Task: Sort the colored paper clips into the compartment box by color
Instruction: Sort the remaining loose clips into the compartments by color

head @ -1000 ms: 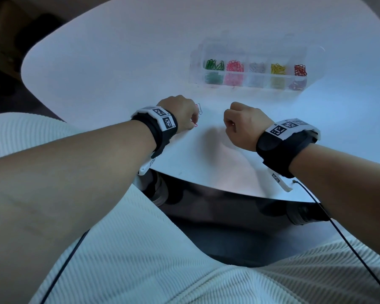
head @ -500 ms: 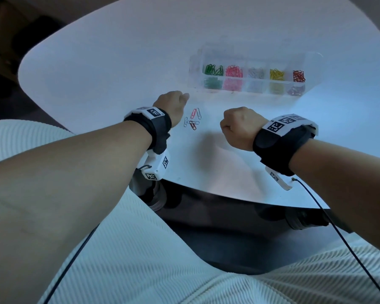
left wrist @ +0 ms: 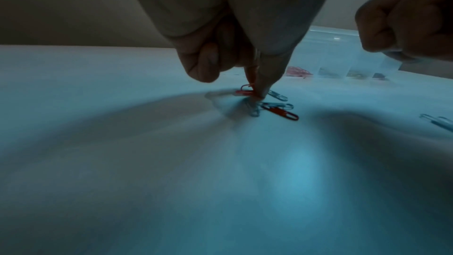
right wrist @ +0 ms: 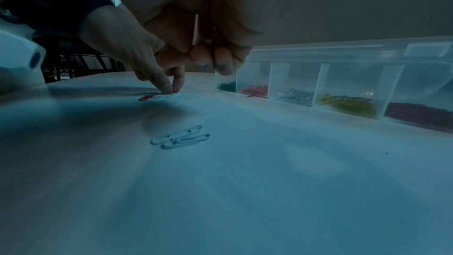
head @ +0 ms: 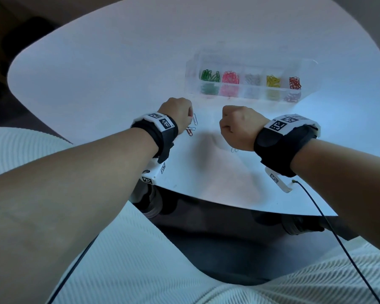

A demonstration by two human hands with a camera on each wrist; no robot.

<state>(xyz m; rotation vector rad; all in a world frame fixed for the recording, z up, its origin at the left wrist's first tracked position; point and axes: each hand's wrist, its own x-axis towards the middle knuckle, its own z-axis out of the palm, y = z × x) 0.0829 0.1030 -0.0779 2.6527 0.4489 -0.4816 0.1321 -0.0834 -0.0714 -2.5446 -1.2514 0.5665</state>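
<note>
The clear plastic compartment box (head: 303, 62) sits in the upper right of the head view on the white rounded table (head: 97, 73), its five visible front compartments each holding one colour of thin wire paper clips: green (head: 210, 76), pink (head: 230, 77), white or silver (head: 252, 79), yellow (head: 273, 80) and dark red (head: 295, 82) from left to right. The heaps are too tangled to count.

Loose clips lie on the table nearer the person. In the centre of the left wrist view a small cluster (left wrist: 272, 107) shows one red clip lying flat (left wrist: 280, 114), about three pale bluish-white ones around it, and a second red clip (left wrist: 245, 91) at the fingertips. Two white clips (right wrist: 181, 137) lie side by side, touching, in the middle of the right wrist view, well apart from that cluster.

The left hand (head: 177, 116), just left of centre in the head view, reaches down to the cluster with thumb and forefinger pressed together on the second red clip, its other fingers curled in. The right hand (head: 237, 126), just right of centre, is a closed fist above the table; nothing can be seen held in it.

Both wrists wear black bands carrying white plates with black square coded markers (head: 279, 125); no readable writing or brand shows anywhere
</note>
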